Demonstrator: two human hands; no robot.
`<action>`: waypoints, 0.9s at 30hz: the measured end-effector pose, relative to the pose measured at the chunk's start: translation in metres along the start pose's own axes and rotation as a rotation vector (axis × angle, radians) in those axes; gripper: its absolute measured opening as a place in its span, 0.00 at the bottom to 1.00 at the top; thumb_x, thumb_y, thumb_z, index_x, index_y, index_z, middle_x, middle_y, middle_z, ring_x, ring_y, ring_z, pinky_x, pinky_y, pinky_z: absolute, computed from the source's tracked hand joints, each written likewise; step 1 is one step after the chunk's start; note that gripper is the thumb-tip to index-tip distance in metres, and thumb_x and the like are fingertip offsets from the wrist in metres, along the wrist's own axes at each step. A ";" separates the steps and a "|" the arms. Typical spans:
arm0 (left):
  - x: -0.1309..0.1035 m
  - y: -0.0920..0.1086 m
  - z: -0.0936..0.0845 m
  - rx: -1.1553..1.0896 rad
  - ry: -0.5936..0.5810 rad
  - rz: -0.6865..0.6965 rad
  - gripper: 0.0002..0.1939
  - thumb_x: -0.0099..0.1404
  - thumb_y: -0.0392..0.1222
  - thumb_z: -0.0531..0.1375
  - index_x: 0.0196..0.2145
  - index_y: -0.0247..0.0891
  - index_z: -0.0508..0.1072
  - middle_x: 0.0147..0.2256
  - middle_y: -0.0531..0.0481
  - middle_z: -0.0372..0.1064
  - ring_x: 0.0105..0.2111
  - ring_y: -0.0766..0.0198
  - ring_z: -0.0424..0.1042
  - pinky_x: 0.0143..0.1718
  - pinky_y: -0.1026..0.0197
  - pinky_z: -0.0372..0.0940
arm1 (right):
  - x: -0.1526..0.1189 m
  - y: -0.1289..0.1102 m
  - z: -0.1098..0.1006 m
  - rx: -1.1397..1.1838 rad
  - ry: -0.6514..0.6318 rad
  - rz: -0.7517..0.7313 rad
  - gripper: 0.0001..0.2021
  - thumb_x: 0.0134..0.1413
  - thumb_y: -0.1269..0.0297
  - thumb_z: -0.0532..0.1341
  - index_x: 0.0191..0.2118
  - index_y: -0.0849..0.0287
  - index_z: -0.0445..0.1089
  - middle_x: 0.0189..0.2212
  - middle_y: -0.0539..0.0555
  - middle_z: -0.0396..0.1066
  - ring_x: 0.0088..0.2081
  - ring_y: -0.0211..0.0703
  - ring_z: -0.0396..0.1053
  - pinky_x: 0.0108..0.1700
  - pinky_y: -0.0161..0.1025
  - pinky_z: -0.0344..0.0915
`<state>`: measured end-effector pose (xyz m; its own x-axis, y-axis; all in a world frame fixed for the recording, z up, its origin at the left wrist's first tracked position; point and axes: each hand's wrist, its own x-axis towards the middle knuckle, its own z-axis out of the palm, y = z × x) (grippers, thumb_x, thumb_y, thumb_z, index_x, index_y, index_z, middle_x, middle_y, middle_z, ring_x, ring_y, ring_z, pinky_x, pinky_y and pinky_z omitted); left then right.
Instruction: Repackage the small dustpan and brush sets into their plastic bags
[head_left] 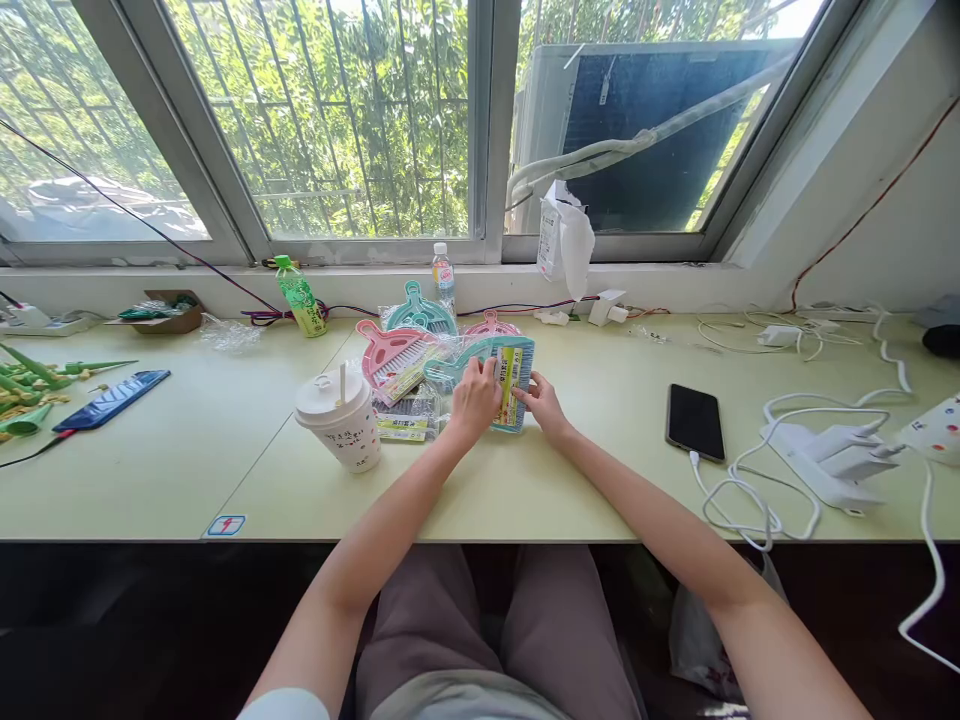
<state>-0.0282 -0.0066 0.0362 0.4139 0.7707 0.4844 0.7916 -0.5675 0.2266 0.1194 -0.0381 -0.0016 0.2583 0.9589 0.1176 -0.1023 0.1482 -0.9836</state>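
Observation:
Both hands are on a teal mini dustpan-and-brush set (pixel 486 350) with a yellow label, tilted up above the desk. My left hand (pixel 476 402) is closed, its fingers bent against the set's face beside the label. At the lower right edge, my right hand (pixel 546 405) pinches the set; its thumb lies near the label. Just left and behind are a pink dustpan set (pixel 390 355) in clear wrap and a teal dustpan (pixel 420 310). Another pink dustpan (pixel 491 325) shows partly behind the held set. A wrapped set with a yellow label (pixel 403 428) lies below the pink one.
A lidded paper cup (pixel 345 425) with a straw stands close to my left forearm. Bottles, a green one (pixel 300 297) and a clear one (pixel 444 275), stand near the window. To the right are a phone (pixel 695 422), white cables and a power strip (pixel 814 465).

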 end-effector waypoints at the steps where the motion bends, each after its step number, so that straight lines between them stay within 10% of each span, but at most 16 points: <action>1: 0.001 -0.002 0.000 0.011 -0.003 -0.006 0.16 0.70 0.37 0.53 0.55 0.38 0.64 0.47 0.41 0.65 0.44 0.55 0.72 0.34 0.61 0.68 | -0.001 0.000 0.001 -0.003 -0.004 0.001 0.30 0.33 0.50 0.75 0.43 0.55 0.67 0.36 0.53 0.79 0.39 0.52 0.78 0.42 0.50 0.75; 27: 0.001 -0.004 0.009 0.042 0.035 0.193 0.25 0.72 0.37 0.49 0.65 0.36 0.63 0.48 0.38 0.69 0.47 0.54 0.70 0.39 0.59 0.68 | -0.002 0.002 0.000 0.036 0.025 -0.020 0.31 0.33 0.48 0.76 0.44 0.56 0.70 0.31 0.52 0.79 0.36 0.52 0.79 0.39 0.50 0.76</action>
<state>-0.0275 -0.0011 0.0283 0.5444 0.6381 0.5444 0.7175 -0.6905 0.0918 0.1183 -0.0396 -0.0041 0.2844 0.9494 0.1335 -0.1315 0.1766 -0.9755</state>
